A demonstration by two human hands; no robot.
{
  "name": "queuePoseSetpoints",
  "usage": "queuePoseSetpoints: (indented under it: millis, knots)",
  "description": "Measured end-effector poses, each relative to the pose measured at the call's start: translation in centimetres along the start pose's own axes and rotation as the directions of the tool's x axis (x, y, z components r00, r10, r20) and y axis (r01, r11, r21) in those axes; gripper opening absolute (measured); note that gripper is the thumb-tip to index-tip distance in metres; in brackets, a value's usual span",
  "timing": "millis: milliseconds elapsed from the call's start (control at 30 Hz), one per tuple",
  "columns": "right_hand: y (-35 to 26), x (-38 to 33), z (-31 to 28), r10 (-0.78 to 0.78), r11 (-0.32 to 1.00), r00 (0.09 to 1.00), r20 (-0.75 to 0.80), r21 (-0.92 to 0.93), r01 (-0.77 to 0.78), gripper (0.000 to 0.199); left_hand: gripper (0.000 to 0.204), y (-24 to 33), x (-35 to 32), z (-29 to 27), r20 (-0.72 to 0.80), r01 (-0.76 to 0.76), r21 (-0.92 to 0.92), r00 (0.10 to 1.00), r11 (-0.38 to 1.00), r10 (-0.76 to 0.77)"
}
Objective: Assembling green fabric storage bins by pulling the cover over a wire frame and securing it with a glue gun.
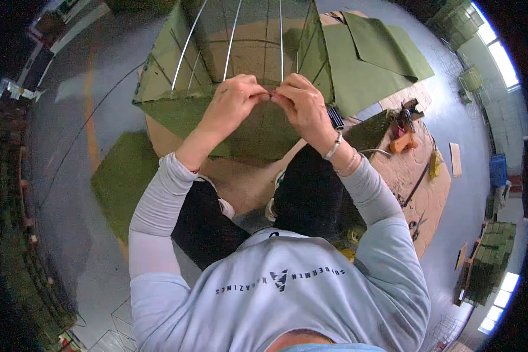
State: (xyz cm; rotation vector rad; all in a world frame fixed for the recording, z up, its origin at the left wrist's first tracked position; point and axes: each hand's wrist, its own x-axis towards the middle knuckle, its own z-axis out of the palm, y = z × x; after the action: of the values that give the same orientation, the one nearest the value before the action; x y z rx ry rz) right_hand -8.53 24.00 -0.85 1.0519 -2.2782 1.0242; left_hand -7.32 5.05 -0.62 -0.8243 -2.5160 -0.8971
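A large box-like frame of green fabric [179, 120] with thin metal rods [233, 38] across it stands in front of me, its interior facing up. Over its near edge, my left hand [229, 105] and my right hand [305, 111] meet, thumbs and fingertips pinched almost together. Something small and dark shows between the fingertips, too tiny to name. Both hands are closed, wrists raised above the near green panel. A bracelet [334, 145] circles my right wrist.
Green fabric sheets [372, 50] lie at the far right. On cardboard [431, 208] to my right are an orange-handled tool [402, 142], a yellow item [435, 163] and scissors [416, 226]. Another green sheet [120, 182] lies left. Green stacks [494, 252] and a blue crate [498, 170] stand farther right.
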Motion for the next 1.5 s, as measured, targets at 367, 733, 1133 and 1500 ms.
queuePoseSetpoints:
  millis: [367, 733, 1133, 1500]
  knots:
    - [-1.1, 1.0, 0.9, -0.148, 0.981, 0.989, -0.003, -0.124, 0.147, 0.012, 0.019, -1.2, -3.8, -2.9, -0.507, 0.148, -0.013, 0.851, 0.989, -0.134]
    - [-1.4, 3.2, 3.2, 0.092, 0.990, 0.969, 0.230, 0.084, -0.114, 0.010, 0.014, -2.8, -2.9, -3.0, -0.061, -0.047, 0.035, 0.997, 0.998, 0.049]
    - [-1.6, 3.3, 4.4, -0.098, 0.993, 0.992, 0.075, -0.055, 0.103, 0.012, 0.012, -2.6, -5.6, -5.0, -0.520, 0.235, -0.004, 0.830, 0.972, -0.203]
    - [-2.2, 4.2, 5.6, 0.036, 0.990, 0.988, 0.148, 0.131, -0.056, 0.012, 0.013, -4.5, -5.4, -5.9, -0.083, 0.070, 0.117, 0.995, 0.991, -0.060]
